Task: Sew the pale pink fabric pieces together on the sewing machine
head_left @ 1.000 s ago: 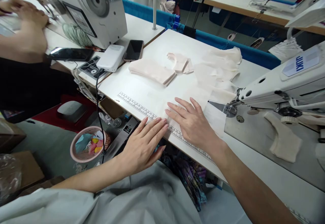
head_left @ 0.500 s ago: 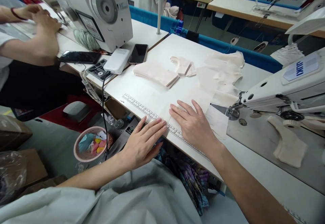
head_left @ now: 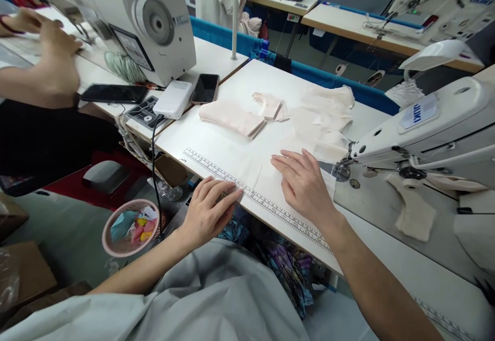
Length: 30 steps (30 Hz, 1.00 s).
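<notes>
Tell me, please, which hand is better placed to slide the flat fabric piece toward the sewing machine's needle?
Probably the right hand: it lies flat on the fabric piece, beside the sewing machine. The left hand rests at the table edge, fingertips curled on the ruler markings.

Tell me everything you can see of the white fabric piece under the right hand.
The white fabric piece lies flat on the table, thin, plain and roughly rectangular. Its near edge runs along the printed ruler; its far end reaches toward the sewing machine's presser foot. The right hand presses flat on it; the left hand rests at the table edge.
</notes>
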Each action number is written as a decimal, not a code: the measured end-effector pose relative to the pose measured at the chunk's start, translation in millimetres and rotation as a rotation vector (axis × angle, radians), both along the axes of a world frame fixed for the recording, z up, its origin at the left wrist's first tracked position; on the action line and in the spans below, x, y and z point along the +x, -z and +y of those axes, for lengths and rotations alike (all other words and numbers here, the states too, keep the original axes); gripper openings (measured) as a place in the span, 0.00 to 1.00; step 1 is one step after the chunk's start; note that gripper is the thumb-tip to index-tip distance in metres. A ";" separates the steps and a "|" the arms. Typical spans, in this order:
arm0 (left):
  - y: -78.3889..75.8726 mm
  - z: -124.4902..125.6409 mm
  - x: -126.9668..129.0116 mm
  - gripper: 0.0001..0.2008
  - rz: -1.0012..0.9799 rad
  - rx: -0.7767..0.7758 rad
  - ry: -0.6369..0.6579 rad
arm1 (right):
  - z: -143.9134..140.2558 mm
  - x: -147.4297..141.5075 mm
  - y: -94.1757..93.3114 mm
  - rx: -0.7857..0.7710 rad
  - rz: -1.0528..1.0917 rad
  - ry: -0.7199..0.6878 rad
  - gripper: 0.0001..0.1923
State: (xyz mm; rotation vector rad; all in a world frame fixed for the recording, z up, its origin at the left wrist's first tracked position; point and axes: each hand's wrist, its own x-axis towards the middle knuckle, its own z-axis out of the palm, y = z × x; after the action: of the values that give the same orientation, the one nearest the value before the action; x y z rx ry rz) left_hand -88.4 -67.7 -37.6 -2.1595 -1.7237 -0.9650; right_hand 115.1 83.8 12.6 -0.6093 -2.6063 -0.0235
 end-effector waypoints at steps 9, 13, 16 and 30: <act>3.1 1.1 -6.2 0.15 -0.056 0.080 0.055 | 11.8 9.9 -6.4 -0.004 0.060 0.055 0.20; 3.0 5.8 -6.4 0.11 -0.116 0.097 0.155 | 15.4 26.9 -22.8 -0.035 0.159 0.072 0.18; 0.4 11.8 -3.9 0.10 -0.204 0.032 0.230 | 12.6 45.0 -34.7 -0.102 0.265 0.127 0.17; -61.1 61.6 18.6 0.09 -1.031 -0.539 0.311 | 0.7 76.4 -35.5 -0.508 0.526 0.203 0.13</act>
State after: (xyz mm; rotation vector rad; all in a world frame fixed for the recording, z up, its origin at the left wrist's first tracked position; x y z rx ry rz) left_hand -69.9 -6.1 23.5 -2.4914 -2.2785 -2.2001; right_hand 191.5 84.5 48.1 -0.9071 -2.0258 0.6599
